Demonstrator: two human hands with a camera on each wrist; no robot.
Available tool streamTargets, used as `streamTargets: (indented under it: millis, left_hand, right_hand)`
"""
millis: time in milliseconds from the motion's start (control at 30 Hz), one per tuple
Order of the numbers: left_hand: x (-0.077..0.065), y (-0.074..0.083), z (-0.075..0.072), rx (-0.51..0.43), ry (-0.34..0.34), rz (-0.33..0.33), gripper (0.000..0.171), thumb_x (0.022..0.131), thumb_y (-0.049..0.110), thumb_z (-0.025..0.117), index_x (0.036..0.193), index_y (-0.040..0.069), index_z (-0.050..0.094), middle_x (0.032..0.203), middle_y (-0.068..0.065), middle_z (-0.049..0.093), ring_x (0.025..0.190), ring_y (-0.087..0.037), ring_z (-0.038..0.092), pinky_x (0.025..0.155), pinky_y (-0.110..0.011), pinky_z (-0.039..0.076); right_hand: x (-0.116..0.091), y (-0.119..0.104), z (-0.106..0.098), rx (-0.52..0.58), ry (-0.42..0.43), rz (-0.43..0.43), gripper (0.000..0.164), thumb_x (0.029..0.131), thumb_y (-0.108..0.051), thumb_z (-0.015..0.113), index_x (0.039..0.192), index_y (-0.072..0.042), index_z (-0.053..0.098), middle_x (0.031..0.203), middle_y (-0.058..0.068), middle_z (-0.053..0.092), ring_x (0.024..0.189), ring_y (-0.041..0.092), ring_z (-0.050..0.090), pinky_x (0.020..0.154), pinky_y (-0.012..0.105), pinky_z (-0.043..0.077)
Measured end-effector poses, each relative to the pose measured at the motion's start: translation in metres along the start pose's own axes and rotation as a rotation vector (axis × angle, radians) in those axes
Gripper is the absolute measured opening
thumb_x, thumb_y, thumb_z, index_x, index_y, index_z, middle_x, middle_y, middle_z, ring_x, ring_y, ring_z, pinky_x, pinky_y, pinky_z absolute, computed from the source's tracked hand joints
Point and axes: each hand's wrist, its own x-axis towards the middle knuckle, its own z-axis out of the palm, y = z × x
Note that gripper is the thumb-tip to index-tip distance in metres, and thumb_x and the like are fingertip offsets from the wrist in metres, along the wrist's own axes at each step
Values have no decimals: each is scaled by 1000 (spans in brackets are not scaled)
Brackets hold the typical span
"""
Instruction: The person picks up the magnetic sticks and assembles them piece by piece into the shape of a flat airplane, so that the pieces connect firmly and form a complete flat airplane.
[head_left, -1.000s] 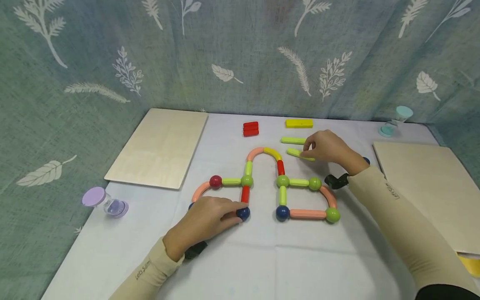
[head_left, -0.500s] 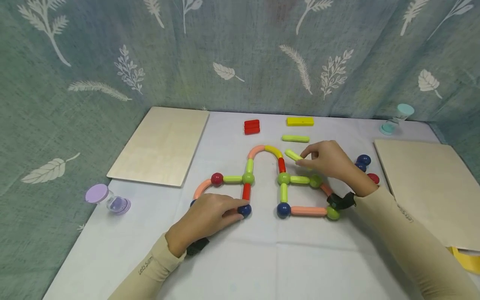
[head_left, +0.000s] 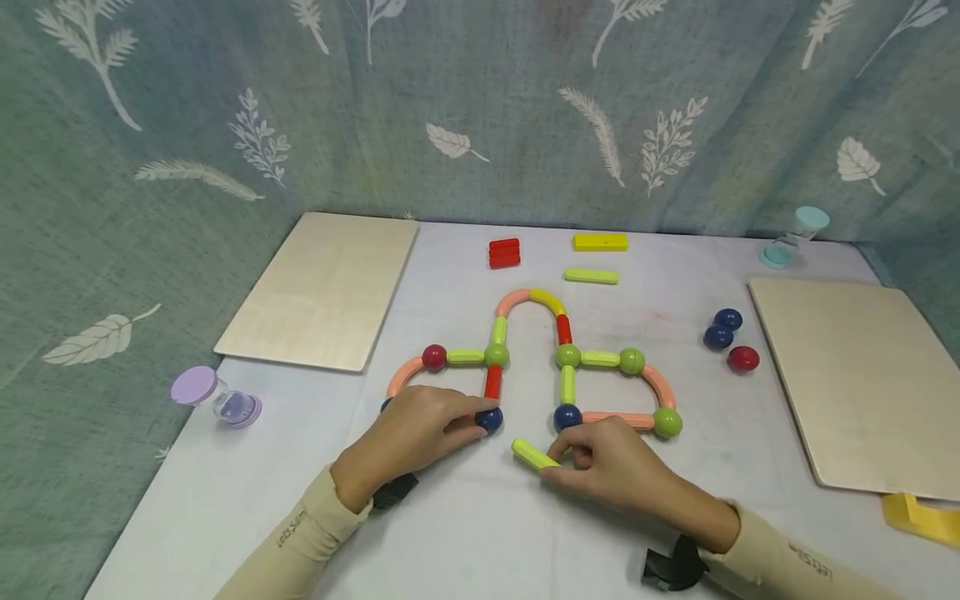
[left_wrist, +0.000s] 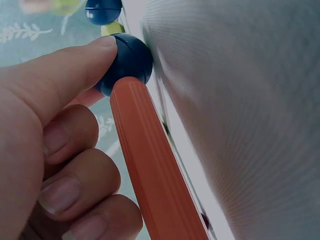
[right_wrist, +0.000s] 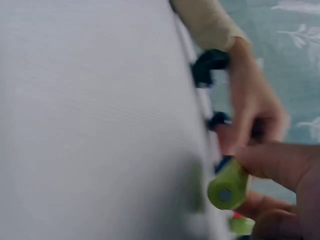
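Observation:
My left hand (head_left: 416,433) pinches a blue ball (head_left: 490,420) at the lower end of a red rod (head_left: 492,382). An orange ribbed rod (left_wrist: 150,160) runs from that ball in the left wrist view; my left hand hides it from the head camera. My right hand (head_left: 618,467) pinches a lime green magnetic rod (head_left: 531,452) between thumb and fingers, with a metal disc in its end in the right wrist view. The rod points toward the left-hand ball. Above it, the joined rods and balls form two side shapes bridged by a salmon-and-yellow arch (head_left: 530,296).
Behind the arch lie one loose green rod (head_left: 592,276), red rods (head_left: 504,253) and a yellow bar (head_left: 600,242). Loose blue balls (head_left: 718,337) and a red ball (head_left: 743,359) sit at right. Wooden boards (head_left: 322,292) flank both sides, with a purple sand timer (head_left: 217,398) at left.
My right hand has picked up the nearer loose green rod and carried it toward me, to the front between the two blue balls. My left hand stays on its blue ball.

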Motion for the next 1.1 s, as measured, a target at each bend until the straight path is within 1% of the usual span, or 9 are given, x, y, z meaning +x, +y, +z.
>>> streamTargets:
  millis: [100,167,233,533,700,867,1033,1100]
  left_hand:
    - [-1,0,-1,-5,-5,3,31,82,32,73,112,25,70,79,18,63,66,9,50,63,-14,43]
    - [-1,-1,-1,-10,-3,2,32,82,31,73,113,25,69,79,18,63,66,9,50,63,-14,43]
    - [-1,-1,-1,-11,0,1,32,82,31,73,113,25,69,79,18,63,66,9,49,63,-14,43]
    - [0,0,0,-26,-6,-9,33,83,32,72,115,26,68,79,20,62,64,9,48,60,-14,42]
    - [0,0,2,-45,-1,-8,31,82,33,72,112,25,70,80,20,63,65,10,49,60,-14,42]
    - [0,-1,2,-63,0,-9,30,82,33,73,110,25,71,80,19,63,65,9,50,61,-14,43]
    - [0,-1,2,-88,-5,-24,30,81,32,73,110,25,71,80,20,63,64,8,50,61,-15,43]
    - [0,-2,2,-94,-7,-28,30,81,32,73,110,25,71,80,20,63,64,8,50,62,-15,44]
  right_hand:
    - [1,2,15,-1,62,26,14,74,-49,74,75,-38,65,47,-15,37,44,-1,35,44,19,29]
    - [2,3,20,-12,116,22,16,74,-50,74,72,-39,63,46,-16,37,45,-1,36,45,20,30]
    - [3,3,25,3,156,11,16,74,-48,74,71,-37,63,46,-16,36,45,0,36,45,20,30]
    - [4,-4,36,114,261,11,15,76,-40,76,71,-34,63,46,-17,31,45,0,31,45,19,27]
    - [6,-5,39,151,261,14,15,76,-40,76,70,-35,63,47,-16,31,44,0,29,43,19,26]
    - [8,-9,40,134,243,5,16,77,-44,74,69,-36,63,46,-15,32,42,-1,29,41,19,25]
    - [9,-14,44,113,193,-30,14,79,-48,70,72,-38,65,44,-17,30,40,-2,28,41,18,25]
    - [10,-16,46,110,167,-52,13,80,-48,69,75,-37,66,44,-19,31,40,-3,29,41,18,25]
